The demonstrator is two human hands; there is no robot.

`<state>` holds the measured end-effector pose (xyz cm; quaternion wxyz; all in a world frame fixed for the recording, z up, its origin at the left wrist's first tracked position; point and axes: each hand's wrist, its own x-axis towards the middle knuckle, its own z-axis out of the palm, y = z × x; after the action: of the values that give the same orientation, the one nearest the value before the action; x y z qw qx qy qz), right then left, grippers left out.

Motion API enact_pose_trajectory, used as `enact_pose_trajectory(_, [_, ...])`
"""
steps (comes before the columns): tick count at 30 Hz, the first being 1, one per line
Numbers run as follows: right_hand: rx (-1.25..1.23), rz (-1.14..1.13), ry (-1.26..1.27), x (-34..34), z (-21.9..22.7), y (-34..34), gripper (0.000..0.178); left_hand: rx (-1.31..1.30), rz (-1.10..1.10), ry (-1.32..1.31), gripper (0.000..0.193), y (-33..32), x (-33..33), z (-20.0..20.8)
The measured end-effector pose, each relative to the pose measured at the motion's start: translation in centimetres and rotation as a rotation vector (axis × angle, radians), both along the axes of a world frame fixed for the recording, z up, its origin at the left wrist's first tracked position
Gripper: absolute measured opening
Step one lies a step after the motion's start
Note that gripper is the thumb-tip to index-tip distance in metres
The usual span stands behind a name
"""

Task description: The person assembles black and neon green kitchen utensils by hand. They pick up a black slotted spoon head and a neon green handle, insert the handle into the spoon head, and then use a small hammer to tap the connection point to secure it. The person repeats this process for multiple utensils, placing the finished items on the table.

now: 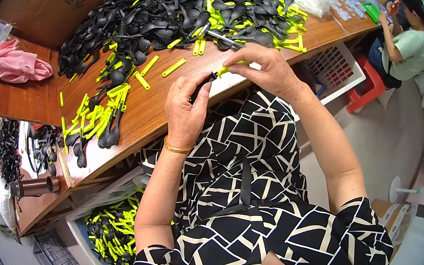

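Note:
My left hand [186, 108] is closed around a small black spoon [200, 88], most of it hidden by the fingers. Opposite it, my right hand [268, 71] pinches a yellow-green plastic handle [226, 69]. The two parts meet end to end just past the table's near edge; whether they are joined I cannot tell. Beyond my hands, a large heap of black perforated spoons [155, 30] covers the back of the wooden table. Loose yellow-green handles [174, 68] lie before it. To the left is a cluster of spoons with yellow-green handles [95, 118].
A pink cloth [15, 63] rests at the table's far left, a brown cup [37, 186] below. On the floor, a bin [79, 230] holds green-handled spoons. At right are a white basket [359, 73], a red stool [369, 82] and a seated person [409, 50] holding a green item.

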<state>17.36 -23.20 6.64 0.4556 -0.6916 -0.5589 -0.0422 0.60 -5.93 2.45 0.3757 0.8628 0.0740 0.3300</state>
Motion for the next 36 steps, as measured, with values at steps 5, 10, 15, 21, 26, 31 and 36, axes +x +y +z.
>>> enact_pose_trajectory(5, [-0.102,0.111,0.057,-1.3,1.1,-0.3,0.014,0.147,0.008,-0.038,0.024,-0.9,-2.0,1.7])
enact_pose_trajectory(10, [-0.22,0.126,0.143,-2.4,0.8,0.6,0.013,0.253,0.099,-0.058,0.022,-1.7,-3.8,2.1])
enact_pose_trajectory(15, [-0.3,0.149,0.372,-3.8,-1.3,1.3,0.014,0.376,0.139,-0.03,0.019,-1.9,-5.2,2.2])
enact_pose_trajectory(21, [-0.194,0.192,-0.186,-4.4,-1.9,1.4,0.013,0.117,0.001,0.161,0.019,-1.3,-6.5,0.6])
enact_pose_trajectory(26, [-0.09,0.198,-0.338,-5.6,-3.3,1.6,0.012,-1.079,-0.632,0.559,0.054,4.4,-8.1,0.2])
enact_pose_trajectory(31, [0.134,0.096,0.296,-6.9,-5.0,3.0,0.012,-1.422,-0.596,0.002,0.058,2.9,-8.6,-5.4])
enact_pose_trajectory(36, [0.068,0.089,0.958,-8.9,-7.9,5.3,0.012,-1.121,-0.007,-0.124,0.036,-2.4,-5.6,-4.8])
